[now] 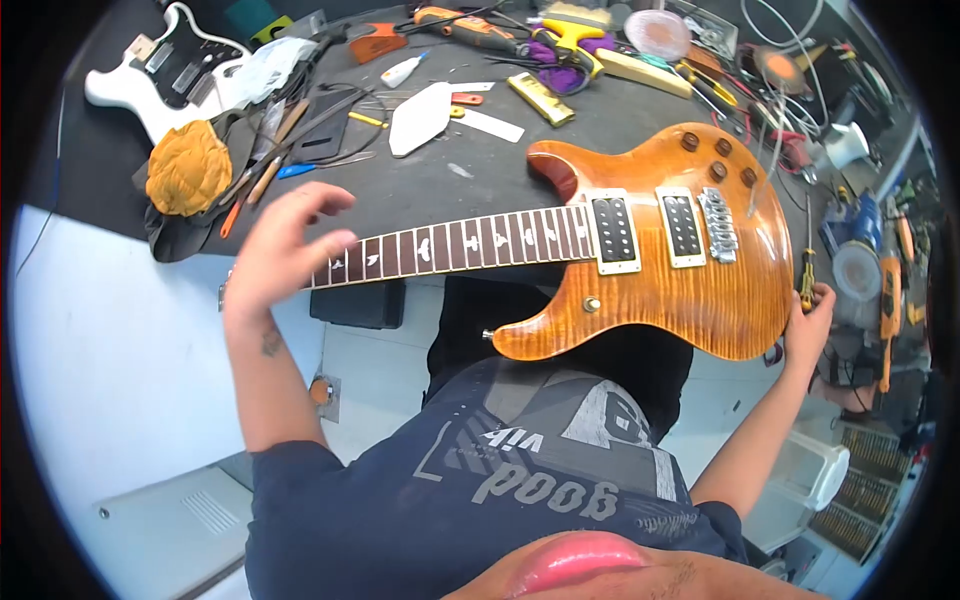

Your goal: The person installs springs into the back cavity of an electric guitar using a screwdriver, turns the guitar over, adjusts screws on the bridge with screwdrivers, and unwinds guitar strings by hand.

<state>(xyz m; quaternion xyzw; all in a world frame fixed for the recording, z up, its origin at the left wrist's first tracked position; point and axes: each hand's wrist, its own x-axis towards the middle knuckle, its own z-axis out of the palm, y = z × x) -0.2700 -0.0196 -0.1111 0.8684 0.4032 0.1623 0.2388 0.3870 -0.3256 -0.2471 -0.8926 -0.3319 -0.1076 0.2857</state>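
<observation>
- The left hand (277, 245) is over the far end of the guitar's neck, its fingers spread and the thumb apart from them; whether they touch the wood cannot be told.
- The right hand (812, 325) is beside the lower end of the body, thumb and finger on either side of a screwdriver (807, 288); whether they press on its handle cannot be told.
- The amber guitar (640, 300) lies face up between the two sets of fingers, its inlaid fretboard (450, 247) running toward the left ones and its glossy body near the right ones.
- Just beyond the left fingers, a blue-tipped tool (297, 171) lies on the dark worktop (440, 190); a crumpled mustard cloth (190, 168) is further to their left.
- Ahead and to the right of the left fingers is a white sheet (420, 120).
- To the right of the right fingers is an orange-handled tool (890, 297), with a blue tool (862, 235) just beyond.
</observation>
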